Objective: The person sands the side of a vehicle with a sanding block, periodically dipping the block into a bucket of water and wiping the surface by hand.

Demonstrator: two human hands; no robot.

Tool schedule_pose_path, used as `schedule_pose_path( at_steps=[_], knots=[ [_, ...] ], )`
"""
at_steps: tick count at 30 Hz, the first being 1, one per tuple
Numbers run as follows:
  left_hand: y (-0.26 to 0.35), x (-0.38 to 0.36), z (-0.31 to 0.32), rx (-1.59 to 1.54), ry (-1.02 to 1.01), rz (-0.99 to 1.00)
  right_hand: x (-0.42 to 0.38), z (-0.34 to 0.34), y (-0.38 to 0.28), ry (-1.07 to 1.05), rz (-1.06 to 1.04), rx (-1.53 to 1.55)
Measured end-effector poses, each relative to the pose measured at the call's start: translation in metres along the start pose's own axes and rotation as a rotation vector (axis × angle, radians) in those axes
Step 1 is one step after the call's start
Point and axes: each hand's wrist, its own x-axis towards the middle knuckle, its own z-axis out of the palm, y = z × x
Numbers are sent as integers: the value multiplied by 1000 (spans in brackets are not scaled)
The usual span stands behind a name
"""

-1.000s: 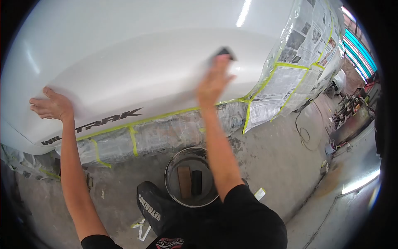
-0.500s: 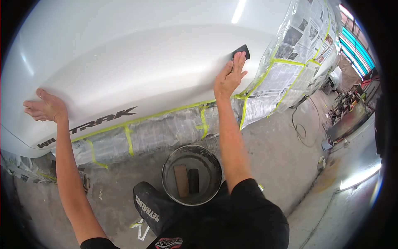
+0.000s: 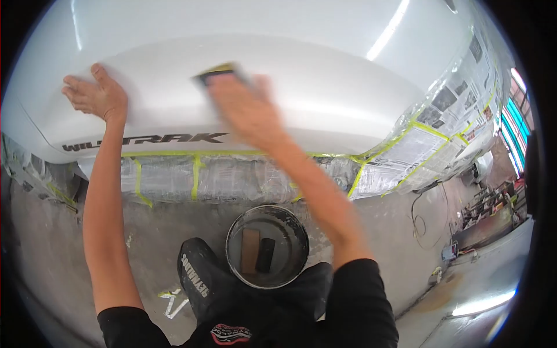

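Observation:
A white vehicle door panel [image 3: 336, 87] with dark WILDTRAK lettering [image 3: 174, 138] along its lower part spans the view. My left hand [image 3: 100, 95] rests against it at the left, fingers stretched and thumb apart, holding nothing. Under the fingers of my right hand [image 3: 246, 113], blurred by motion, is a dark sanding pad [image 3: 219, 72] with a yellowish edge, pressed on the panel's middle above the lettering. Between my knees stands a round bucket [image 3: 297, 229] with a brown block [image 3: 250, 251] and a black block [image 3: 265, 255] in it.
Newspaper and plastic masking [image 3: 400, 153] with yellow-green tape covers the sill and the vehicle's right end. A thin cable [image 3: 416, 220] loops on the concrete floor [image 3: 383, 238]. Metal clutter [image 3: 487, 203] is at the far right. A taped scrap [image 3: 173, 304] lies near my foot.
My right hand has swept left along the panel with the sanding pad, from near the masked right end to the middle. The view has turned; my left hand stays against the panel.

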Motion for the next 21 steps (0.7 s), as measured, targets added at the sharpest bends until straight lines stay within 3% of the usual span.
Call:
schedule_pose_path(
  at_steps=[3,4,7,10,13,15,17,18,21],
  knots=[
    [-2,1,2,-11,-2,2,-92,-28,83,-30,101,-315],
    [0,3,4,-20,-4,1,-113,-35,94,9,151,-288],
    [-2,0,-1,-17,-36,-5,-80,-7,60,33,110,-102],
    [1,1,-1,-9,-40,-9,16,32,-21,129,24,21],
    [6,2,-3,-19,-47,-16,24,8,-1,42,-185,-185],
    [5,0,-4,-24,-51,-23,-14,-24,51,-2,-23,-85],
    [3,0,-3,-17,-47,-28,-67,-49,105,42,109,-302],
    [2,1,-1,-12,-45,-29,-96,-56,123,38,188,-259],
    [6,0,-4,-40,-52,-42,-74,-33,102,115,113,-199]
  ],
)
